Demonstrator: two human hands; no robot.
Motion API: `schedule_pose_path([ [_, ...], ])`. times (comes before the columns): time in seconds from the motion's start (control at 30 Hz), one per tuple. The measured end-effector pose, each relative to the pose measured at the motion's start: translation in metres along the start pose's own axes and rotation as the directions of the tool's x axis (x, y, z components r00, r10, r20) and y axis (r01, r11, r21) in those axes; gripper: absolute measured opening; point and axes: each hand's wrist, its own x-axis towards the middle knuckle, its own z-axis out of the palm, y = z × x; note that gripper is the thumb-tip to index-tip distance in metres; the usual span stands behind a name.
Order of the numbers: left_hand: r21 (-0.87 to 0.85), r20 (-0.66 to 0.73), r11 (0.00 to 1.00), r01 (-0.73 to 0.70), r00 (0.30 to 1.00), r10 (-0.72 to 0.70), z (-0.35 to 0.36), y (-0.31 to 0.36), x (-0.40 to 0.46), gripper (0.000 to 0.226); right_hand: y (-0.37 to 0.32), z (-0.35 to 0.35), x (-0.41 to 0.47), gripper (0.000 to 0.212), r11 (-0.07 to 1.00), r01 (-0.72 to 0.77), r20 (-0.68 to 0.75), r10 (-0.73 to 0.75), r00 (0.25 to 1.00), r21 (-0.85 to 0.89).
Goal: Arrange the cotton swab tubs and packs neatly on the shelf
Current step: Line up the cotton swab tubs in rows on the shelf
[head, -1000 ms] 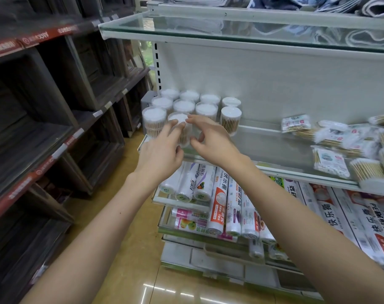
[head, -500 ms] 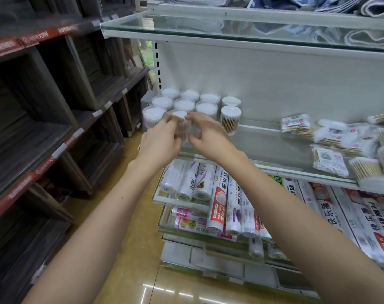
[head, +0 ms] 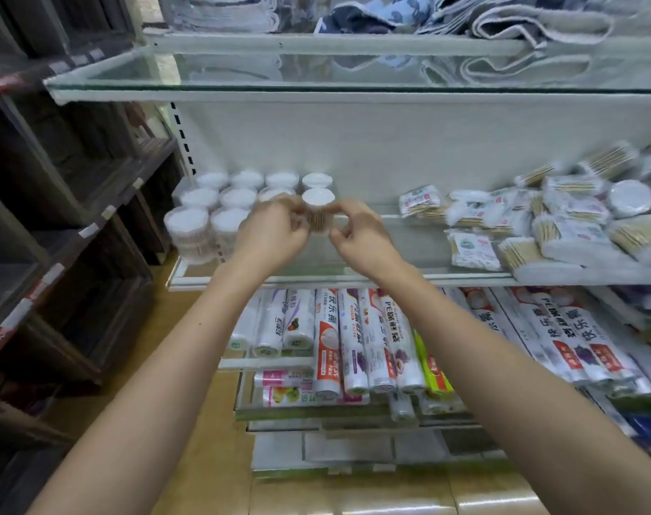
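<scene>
Several round cotton swab tubs (head: 238, 197) with white lids stand in rows at the left end of the glass shelf (head: 353, 280). One tub (head: 318, 213) stands at the right edge of that group, in the middle row. My left hand (head: 272, 236) grips its left side and my right hand (head: 364, 239) pinches its right side. My left hand hides the tub behind it. A loose heap of flat cotton swab packs (head: 561, 221) lies at the right end of the shelf, with one more tub (head: 630, 198) lying among them.
A glass shelf (head: 316, 87) with folded towels (head: 520, 20) hangs above. Rolls of plastic bags (head: 353, 340) fill the shelves below. Dark wooden racks (head: 56, 217) stand to the left. A bare strip of glass lies between the tubs and the packs.
Both hands have left the front-row tub and moved right to the tub at the group's right edge, which they now hold. The view has tilted up.
</scene>
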Motion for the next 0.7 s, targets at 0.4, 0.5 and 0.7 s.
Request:
schedule_pose_path([
  [0.4,-0.452,0.257,0.863,-0.227,0.893,0.369,0.113,0.168,0.031,0.029,0.091,-0.165,-0.072,0.023,0.951,-0.300,-0.455,0.301,0.838,0.076],
  [0.5,-0.484,0.274,0.825,-0.292,0.845,0.460,0.135,0.214,0.035,0.031,0.119,-0.203,-0.090,0.023,0.939,-0.336,-0.549,0.316,0.774,0.067],
  [0.7,-0.506,0.252,0.785,-0.357,0.810,0.530,0.166,0.300,0.047,0.036,0.170,-0.263,-0.104,0.024,0.910,-0.414,-0.563,0.345,0.751,0.005],
])
